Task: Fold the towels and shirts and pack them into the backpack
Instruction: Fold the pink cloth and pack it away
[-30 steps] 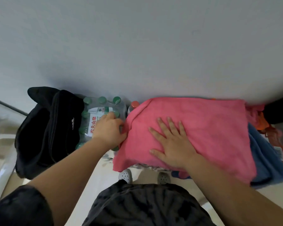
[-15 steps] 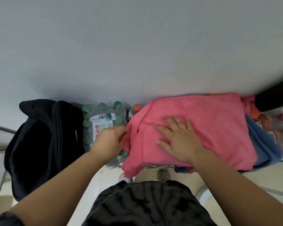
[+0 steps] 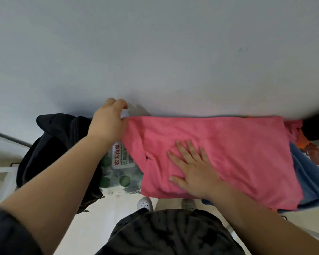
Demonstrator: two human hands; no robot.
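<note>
There is one view only, from a wide-angle camera on the person's head, tilted steeply down and forward at the pink towel (image 3: 219,148). It sits close: both forearms reach in from the bottom edge toward the towel, and the person's dark shirt (image 3: 169,234) fills the bottom centre below it. The pale wall (image 3: 155,52) fills the upper half above the towel. Straight lines bow near the edges.

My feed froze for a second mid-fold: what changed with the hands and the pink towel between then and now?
The left hand moved from the pink towel's near-left edge up toward the wall, gripping its far-left corner and pulling it out. The right hand stayed flat on the towel. The backpack and water bottle pack stayed put.
</note>
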